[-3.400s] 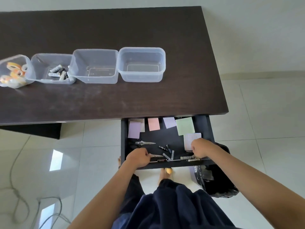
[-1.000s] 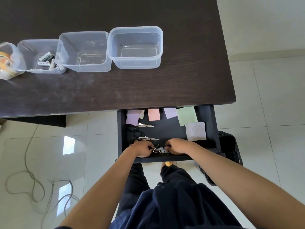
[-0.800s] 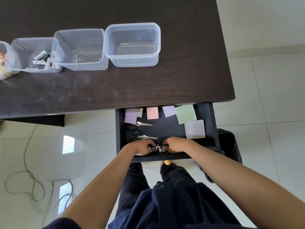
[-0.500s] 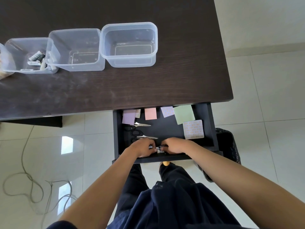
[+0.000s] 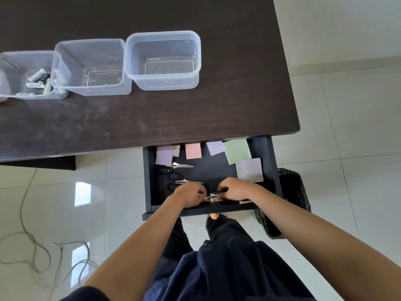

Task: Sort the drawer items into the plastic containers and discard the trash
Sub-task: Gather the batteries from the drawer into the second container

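Batteries (image 5: 214, 197): drawer (image 5: 217, 210) front edge, 6 o'clock. My left hand (image 5: 191, 195) and right hand (image 5: 235, 191) pinch cluster. Advice: gather fully, lift level toward battery container (image 5: 13, 61), 10 o'clock.

Left hand (image 5: 191, 195): moved from the drawer's (image 5: 147, 181) near-left corner toward the middle, now curled over small items at the front edge.
Right hand (image 5: 235, 190): shifted from the right side to the centre, fingers now pinching the cluster of batteries (image 5: 214, 197), almost touching the other hand.
Batteries: formerly scattered along the front, now gathered between both hands.
Patterned note (image 5: 249, 170): uncovered.
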A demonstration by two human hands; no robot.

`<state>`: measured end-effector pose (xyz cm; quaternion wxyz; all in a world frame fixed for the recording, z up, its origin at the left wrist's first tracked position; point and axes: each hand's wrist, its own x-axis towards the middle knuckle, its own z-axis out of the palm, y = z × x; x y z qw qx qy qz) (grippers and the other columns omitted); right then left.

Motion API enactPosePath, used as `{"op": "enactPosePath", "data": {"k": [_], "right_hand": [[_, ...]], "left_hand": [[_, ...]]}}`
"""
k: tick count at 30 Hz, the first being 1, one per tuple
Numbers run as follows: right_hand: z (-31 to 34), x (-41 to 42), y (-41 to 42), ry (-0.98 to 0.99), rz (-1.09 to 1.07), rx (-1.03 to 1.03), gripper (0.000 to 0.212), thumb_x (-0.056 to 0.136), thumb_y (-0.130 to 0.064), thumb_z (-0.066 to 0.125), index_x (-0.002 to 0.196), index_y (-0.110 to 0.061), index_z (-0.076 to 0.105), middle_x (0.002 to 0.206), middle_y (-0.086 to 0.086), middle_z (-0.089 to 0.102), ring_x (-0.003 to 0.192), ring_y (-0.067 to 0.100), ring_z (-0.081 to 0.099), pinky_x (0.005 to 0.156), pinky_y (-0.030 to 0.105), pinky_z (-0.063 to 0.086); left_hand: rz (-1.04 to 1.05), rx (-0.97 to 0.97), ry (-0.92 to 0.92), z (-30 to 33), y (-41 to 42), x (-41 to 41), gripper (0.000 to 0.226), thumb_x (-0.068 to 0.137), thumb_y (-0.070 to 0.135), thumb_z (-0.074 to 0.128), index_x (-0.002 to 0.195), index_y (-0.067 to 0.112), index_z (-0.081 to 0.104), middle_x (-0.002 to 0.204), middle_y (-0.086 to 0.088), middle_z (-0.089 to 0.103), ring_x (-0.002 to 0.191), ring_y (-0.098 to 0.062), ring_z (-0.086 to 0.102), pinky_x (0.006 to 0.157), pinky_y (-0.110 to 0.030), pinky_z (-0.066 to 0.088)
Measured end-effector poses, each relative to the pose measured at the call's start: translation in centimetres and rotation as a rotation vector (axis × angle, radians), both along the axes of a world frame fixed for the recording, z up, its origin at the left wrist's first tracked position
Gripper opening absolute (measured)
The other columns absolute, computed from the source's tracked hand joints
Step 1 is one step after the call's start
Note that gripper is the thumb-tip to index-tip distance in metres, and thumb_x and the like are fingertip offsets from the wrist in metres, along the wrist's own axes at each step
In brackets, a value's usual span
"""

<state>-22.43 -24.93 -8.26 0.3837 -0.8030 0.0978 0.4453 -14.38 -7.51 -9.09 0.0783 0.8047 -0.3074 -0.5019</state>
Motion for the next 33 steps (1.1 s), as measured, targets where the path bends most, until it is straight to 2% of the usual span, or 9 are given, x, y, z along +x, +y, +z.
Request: {"op": "enactPosePath", "data": {"k": [6,14,17,21,25,29,33], "right_hand": [[0.5,-0.2,-0.8,0.071,-0.104,0.065,0.026,0.087,-0.029,0.065,0.109,-0.014,0.068,0.089,-0.007,0.061,0.085,0.014,0.057,0.076,0.026,0.042],[1.0,-0.1,-0.8,0.103,-0.127,0.077,0.026,0.087,-0.018,0.061,0.111,-0.014,0.069,0.092,-0.005,0.063,0.087,0.014,0.058,0.079,0.025,0.043],[0.8,-0.1,-0.6,0.106,-0.13,0.064,0.024,0.087,-0.019,0.059,0.107,-0.016,0.071,0.097,-0.003,0.066,0.091,0.015,0.06,0.084,0.027,0.046],[0.7,-0.2,-0.4,0.098,-0.117,0.048,0.021,0.088,-0.023,0.057,0.103,-0.019,0.072,0.092,-0.004,0.067,0.091,0.016,0.061,0.086,0.03,0.047],[0.6,-0.2,-0.4,0.095,-0.111,0.041,0.02,0.089,-0.025,0.058,0.102,-0.02,0.072,0.097,-0.003,0.069,0.094,0.017,0.062,0.087,0.031,0.047],[0.8,-0.1,-0.4,0.086,-0.101,0.042,0.023,0.09,-0.024,0.057,0.108,-0.017,0.07,0.106,-0.001,0.069,0.096,0.017,0.061,0.087,0.029,0.046],[0.8,-0.1,-0.4,0.091,-0.103,0.036,0.022,0.089,-0.023,0.057,0.106,-0.018,0.071,0.102,-0.001,0.069,0.095,0.017,0.062,0.086,0.029,0.046]], "left_hand": [[-0.057,0.009,-0.018,0.2,-0.3,0.2,0.014,0.084,0.026,0.058,0.094,0.021,0.066,0.106,0.005,0.066,0.103,-0.019,0.06,0.088,-0.036,0.05],[-0.205,0.047,-0.129,0.2,-0.7,0.5,0.019,0.087,0.029,0.058,0.104,0.025,0.066,0.117,0.003,0.062,0.109,-0.024,0.057,0.081,-0.033,0.046],[-0.245,0.046,-0.107,0.2,-0.8,0.7,0.021,0.087,0.037,0.06,0.104,0.024,0.066,0.115,0.003,0.062,0.108,-0.023,0.057,0.079,-0.032,0.044],[-0.229,0.056,-0.064,0.0,-0.8,1.0,0.025,0.087,0.039,0.061,0.105,0.023,0.066,0.116,0.001,0.061,0.109,-0.022,0.055,0.086,-0.035,0.046],[-0.192,0.054,-0.027,-0.2,-0.7,0.9,0.021,0.089,0.035,0.059,0.106,0.023,0.065,0.117,0.001,0.061,0.109,-0.021,0.055,0.089,-0.035,0.046],[-0.096,0.05,-0.016,-0.5,0.1,0.5,0.013,0.089,0.033,0.059,0.098,0.027,0.066,0.109,0.003,0.064,0.102,-0.021,0.059,0.087,-0.034,0.049],[-0.043,0.02,0.028,-0.6,0.2,0.4,0.015,0.09,0.029,0.06,0.099,0.021,0.068,0.106,0.0,0.066,0.1,-0.02,0.06,0.087,-0.031,0.047]]}}
